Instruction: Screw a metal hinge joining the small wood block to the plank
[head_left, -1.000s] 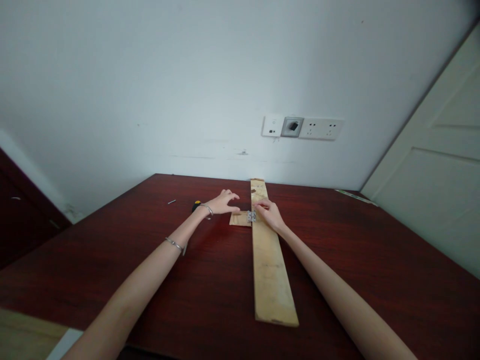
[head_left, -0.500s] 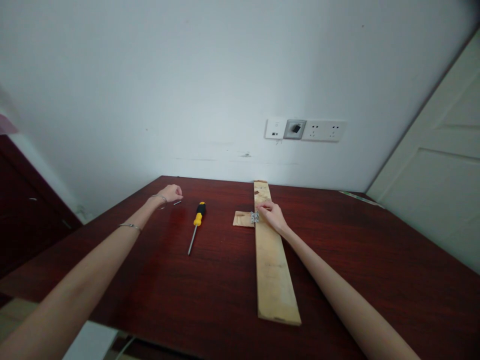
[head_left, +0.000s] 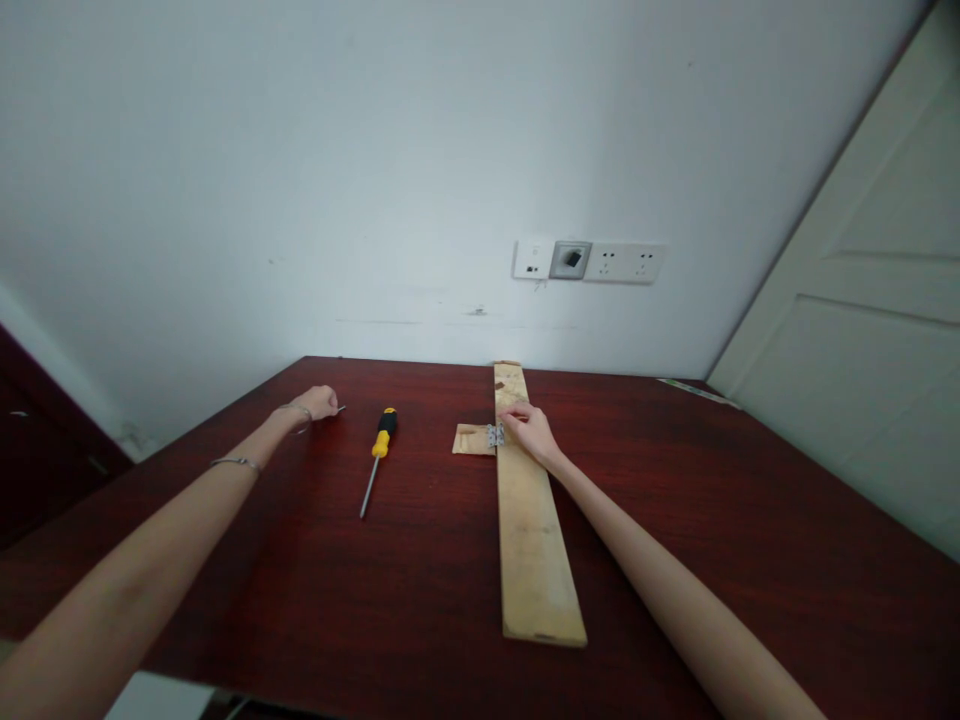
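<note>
My left hand [head_left: 322,402] is closed at the far left of the table, its fingers around the near end of a small, thin metal piece [head_left: 341,408] that pokes out to the right. My right hand [head_left: 531,432] rests on a long pale wooden board [head_left: 536,550], thumb and fingertips pinched together beside a metal hinge [head_left: 495,436]. Whatever is in that pinch is too small to make out. The hinge spans the board's left edge and a short wooden block [head_left: 470,439]. Between my hands lies a yellow-and-black screwdriver [head_left: 381,445], its tip towards me.
The dark red wooden table [head_left: 420,590] meets a white wall carrying a row of sockets [head_left: 589,262]. A white panelled door [head_left: 870,330] stands at the right. A narrow light strip [head_left: 699,393] lies along the table's far right edge.
My left hand has come down onto the small metal piece and closed on it. My right hand keeps its pinch by the hinge. The whole view has shifted slightly.
</note>
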